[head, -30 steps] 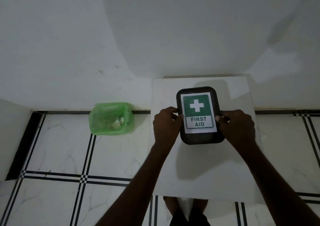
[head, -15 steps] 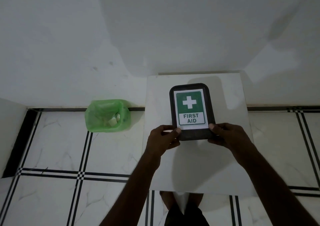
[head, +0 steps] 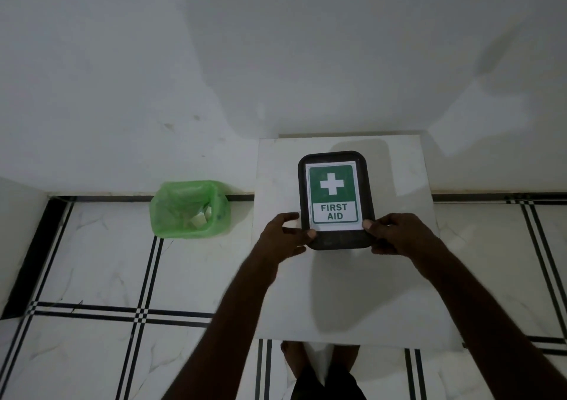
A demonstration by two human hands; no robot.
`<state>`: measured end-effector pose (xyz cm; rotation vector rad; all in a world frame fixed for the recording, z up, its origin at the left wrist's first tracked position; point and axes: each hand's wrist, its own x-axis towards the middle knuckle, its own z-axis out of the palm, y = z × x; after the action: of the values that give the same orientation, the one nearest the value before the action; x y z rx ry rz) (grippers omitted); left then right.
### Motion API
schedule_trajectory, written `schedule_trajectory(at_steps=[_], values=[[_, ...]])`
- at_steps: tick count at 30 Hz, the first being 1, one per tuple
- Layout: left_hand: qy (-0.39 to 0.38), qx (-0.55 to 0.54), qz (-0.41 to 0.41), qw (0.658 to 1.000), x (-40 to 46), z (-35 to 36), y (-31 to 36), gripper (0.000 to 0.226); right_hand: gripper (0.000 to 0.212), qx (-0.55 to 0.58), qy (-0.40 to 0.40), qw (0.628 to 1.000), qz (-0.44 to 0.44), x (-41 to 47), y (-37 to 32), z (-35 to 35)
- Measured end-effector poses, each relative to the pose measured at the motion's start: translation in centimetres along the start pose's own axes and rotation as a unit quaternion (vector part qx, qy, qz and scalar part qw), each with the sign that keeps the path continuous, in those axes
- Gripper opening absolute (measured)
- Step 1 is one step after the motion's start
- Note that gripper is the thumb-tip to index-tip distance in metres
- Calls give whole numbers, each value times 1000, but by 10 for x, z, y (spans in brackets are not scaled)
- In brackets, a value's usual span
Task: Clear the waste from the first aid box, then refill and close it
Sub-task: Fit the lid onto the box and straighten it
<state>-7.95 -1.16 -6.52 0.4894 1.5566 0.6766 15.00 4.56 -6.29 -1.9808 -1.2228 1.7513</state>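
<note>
A plain indoor room, likely in a home: a bare white wall (head: 276,46) meets a floor of white marble-look tiles (head: 92,261) with black stripe borders. A small white table (head: 352,292) stands against the wall, and a green-lined waste bin (head: 190,209) sits on the floor left of it.

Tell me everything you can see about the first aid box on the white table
The black rectangular first aid box has rounded corners and looks like dark plastic. Its lid is shut and carries a white label with a green panel, a white cross and the words FIRST AID. It lies flat, long side running away from the person, on the white marble-look table. The left hand and right hand grip its two near corners, thumbs on top. Its contents are hidden.
</note>
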Motion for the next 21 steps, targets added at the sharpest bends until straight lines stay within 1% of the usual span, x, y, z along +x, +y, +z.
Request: schedule_trajectory(at_steps=[2,3,5,7,9,12,16,21], values=[[-32,17,10,999,12,-9,13,84,48,-45,-5,999,-15,7,-16,-7],[-34,7,21,999,19,-10,20,85,49,-46,11,998,-40,12,-26,-8],[-13,-6,60,998,34,-5,36,69,47,0,50,995,-85,26,-46,-7],[22,-12,86,996,49,1,53,55,48,57,63,992,-90,42,-67,-2],[59,-29,86,994,64,7,66,52,47,86,67,991,-76,59,-82,3],[100,-30,89,991,78,11,73,46,42,94,88,990,-53,76,-86,5],[113,-60,88,988,85,12,72,42,52,114,91,989,-30,83,-82,5],[134,-66,76,986,87,17,75,39,48,109,133,985,-13,86,-83,13]])
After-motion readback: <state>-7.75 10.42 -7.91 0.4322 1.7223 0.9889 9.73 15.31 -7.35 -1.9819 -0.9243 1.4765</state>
